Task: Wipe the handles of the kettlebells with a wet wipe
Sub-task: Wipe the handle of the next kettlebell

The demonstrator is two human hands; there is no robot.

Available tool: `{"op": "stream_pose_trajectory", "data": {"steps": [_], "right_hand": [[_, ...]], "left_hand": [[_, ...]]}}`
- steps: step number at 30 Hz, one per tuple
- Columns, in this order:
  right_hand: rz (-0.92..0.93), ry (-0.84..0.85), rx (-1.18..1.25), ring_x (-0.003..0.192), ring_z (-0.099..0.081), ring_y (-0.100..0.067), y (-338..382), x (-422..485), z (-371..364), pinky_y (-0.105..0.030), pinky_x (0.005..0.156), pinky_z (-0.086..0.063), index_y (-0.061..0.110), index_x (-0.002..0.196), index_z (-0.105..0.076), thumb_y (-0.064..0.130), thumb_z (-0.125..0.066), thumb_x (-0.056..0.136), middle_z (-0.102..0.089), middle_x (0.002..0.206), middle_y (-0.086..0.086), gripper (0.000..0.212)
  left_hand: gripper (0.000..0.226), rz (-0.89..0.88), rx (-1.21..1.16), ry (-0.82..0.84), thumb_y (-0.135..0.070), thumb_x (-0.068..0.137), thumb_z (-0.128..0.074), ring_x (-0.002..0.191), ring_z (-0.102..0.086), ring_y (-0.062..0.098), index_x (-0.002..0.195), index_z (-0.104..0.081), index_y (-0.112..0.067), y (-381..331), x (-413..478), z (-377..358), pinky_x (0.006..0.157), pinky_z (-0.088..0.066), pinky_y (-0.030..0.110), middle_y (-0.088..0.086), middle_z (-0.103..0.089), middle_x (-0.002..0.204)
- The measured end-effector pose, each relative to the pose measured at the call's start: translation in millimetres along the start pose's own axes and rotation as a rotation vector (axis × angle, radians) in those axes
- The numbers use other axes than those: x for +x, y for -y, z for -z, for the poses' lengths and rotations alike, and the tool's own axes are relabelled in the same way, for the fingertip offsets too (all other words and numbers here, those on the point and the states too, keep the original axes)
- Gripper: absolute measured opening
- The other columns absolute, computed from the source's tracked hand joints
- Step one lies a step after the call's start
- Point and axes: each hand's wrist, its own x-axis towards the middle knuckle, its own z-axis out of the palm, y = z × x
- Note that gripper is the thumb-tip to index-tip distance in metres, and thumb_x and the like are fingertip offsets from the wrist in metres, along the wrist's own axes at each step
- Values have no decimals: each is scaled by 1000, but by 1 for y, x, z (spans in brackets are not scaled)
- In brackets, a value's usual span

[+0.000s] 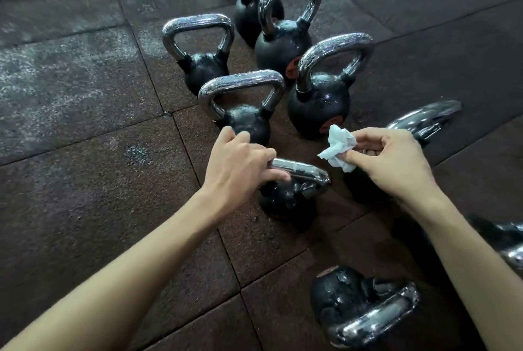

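On the rubber floor (pixel 85 181), among upright kettlebells (pixel 319 101): grips the chrome handle (pixel 305 171) of one kettlebell (pixel 285 200) with the left hand (pixel 240 164), fingers (pixel 276 178) curled round it; pinches a crumpled wet wipe (pixel 336 149) in the right hand (pixel 396 161), just beside that handle's free end.

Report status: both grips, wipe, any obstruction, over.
Left grip holds near kettlebell handle. Right grip pinches wet wipe, off the handle. Nothing between them; upright kettlebells crowd behind.
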Motion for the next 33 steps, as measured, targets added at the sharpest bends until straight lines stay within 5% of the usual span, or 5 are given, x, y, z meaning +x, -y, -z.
{"op": "stream_pose_trajectory", "data": {"steps": [9, 16, 21, 24, 33], "right_hand": [[62, 0, 3, 81, -73, -2, 16, 8, -11, -24, 73, -55, 33, 87, -81, 23, -87, 77, -77, 82, 21, 16], [95, 39, -65, 70, -68, 1, 18, 21, -31, -17, 65, -47, 34, 92, -82, 24, -87, 77, -77, 83, 20, 19], [139, 60, -130, 68, -68, -12, 28, 30, -38, -13, 59, -45, 35, 89, -81, 27, -87, 78, -75, 76, 21, 15], [171, 54, -110, 49, -48, -6, 36, 42, -46, -10, 51, -39, 35, 88, -80, 28, -86, 80, -71, 67, 23, 12], [306, -80, -81, 56, -57, -10, 85, 112, -64, -12, 56, -44, 35, 91, -81, 23, -85, 78, -70, 67, 20, 18]], "left_hand": [[65, 484, -19, 341, -81, 78, -21, 73, -58, 17, 73, -55, -26, -49, -10, 21, 83, -23, 38, -5, -65, 71], [63, 510, 103, 198, -83, 74, -60, 45, -54, 17, 51, -54, -24, -59, -22, 12, 68, -17, 40, -6, -55, 46], [51, 527, -317, 354, -79, 76, -64, 94, -64, 11, 105, -73, -38, -35, -29, 29, 79, -30, 36, -11, -69, 95], [81, 593, -850, 561, -63, 68, -86, 94, -58, 0, 142, -57, -45, 3, -25, 49, 90, -44, 25, -20, -65, 124], [31, 708, -498, 418, -44, 73, -85, 95, -68, 6, 102, -76, -40, 112, 74, 72, 94, -55, 33, -22, -70, 89]]}}
